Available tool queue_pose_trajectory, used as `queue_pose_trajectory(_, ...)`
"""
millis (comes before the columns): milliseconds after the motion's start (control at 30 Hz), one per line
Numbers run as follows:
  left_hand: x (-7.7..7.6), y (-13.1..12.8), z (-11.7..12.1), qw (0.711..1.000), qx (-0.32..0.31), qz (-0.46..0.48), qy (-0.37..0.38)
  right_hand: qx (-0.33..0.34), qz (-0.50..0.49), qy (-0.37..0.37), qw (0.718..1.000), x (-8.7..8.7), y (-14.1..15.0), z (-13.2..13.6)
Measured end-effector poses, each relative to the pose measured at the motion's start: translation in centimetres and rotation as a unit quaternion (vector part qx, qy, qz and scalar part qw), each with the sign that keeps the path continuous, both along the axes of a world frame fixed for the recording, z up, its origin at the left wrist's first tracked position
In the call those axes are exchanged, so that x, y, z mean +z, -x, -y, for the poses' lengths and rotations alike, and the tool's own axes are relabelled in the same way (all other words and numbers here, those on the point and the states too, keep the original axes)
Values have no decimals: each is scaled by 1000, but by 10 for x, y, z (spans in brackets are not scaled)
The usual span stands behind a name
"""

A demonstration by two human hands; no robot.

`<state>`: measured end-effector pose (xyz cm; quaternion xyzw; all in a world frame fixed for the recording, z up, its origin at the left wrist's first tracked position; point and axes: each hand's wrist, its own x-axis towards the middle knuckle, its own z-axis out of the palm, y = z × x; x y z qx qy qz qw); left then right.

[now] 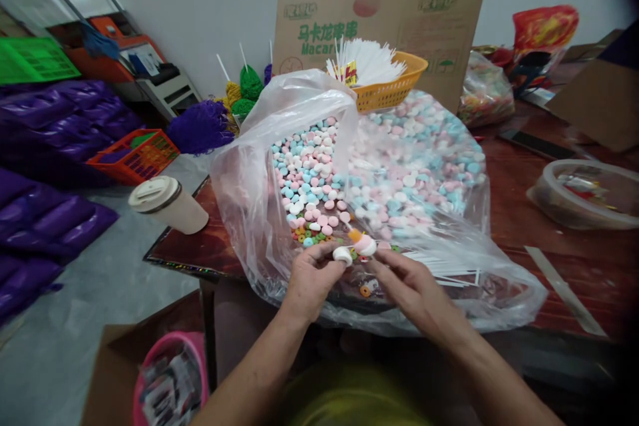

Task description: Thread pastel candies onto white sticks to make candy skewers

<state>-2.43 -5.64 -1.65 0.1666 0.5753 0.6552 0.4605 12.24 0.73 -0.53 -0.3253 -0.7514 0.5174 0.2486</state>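
My left hand [310, 278] is closed, thumb and finger pinching a white round candy [342, 255]. Just to its right, my right hand [407, 281] pinches a pink-and-white candy [366, 245]. Against that candy sits a small orange piece [355, 235]; whether a stick joins them I cannot tell. Both hands are over the near side of a large clear plastic bag [239, 180] spread on the table. Pink, white and blue round candies [314, 160] lie heaped in it. Small coloured rings [302, 234] and white sticks [444, 266] are close to my hands.
A yellow basket [384, 98] of white sticks stands behind the candies, before a cardboard box [379, 6]. At left are a lidded cup [172, 206] and purple packages [44, 226]. A plastic tub [564, 203], a ruler-like strip [564, 289] and a phone [539, 146] lie right.
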Motion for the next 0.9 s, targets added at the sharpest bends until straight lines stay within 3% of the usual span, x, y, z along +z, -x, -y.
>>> queue_pose_trajectory(133, -3, 4, -4, 998, 65, -15, 16, 7, 130, -166, 978, -6, -34, 19)
queue_pose_trajectory(300, -9, 2, -3, 984, 71, -161, 8, -3, 213, -236, 948, -17, -36, 39)
queue_pose_trajectory(500, -13, -5, 3, 956, 67, -285, 26, -22, 252, -311, 916, -13, -25, 37)
queue_pose_trajectory(633, -16, -6, 5, 904, 78, -419, 17, -35, 277, -354, 892, -9, -26, 39)
queue_pose_trajectory(800, -21, -8, 8, 823, 91, -557, -67, -47, 302, -412, 858, -7, -23, 43)
queue_pose_trajectory(900, -24, -9, 9, 809, 94, -573, -91, -49, 293, -435, 850, -7, -20, 46)
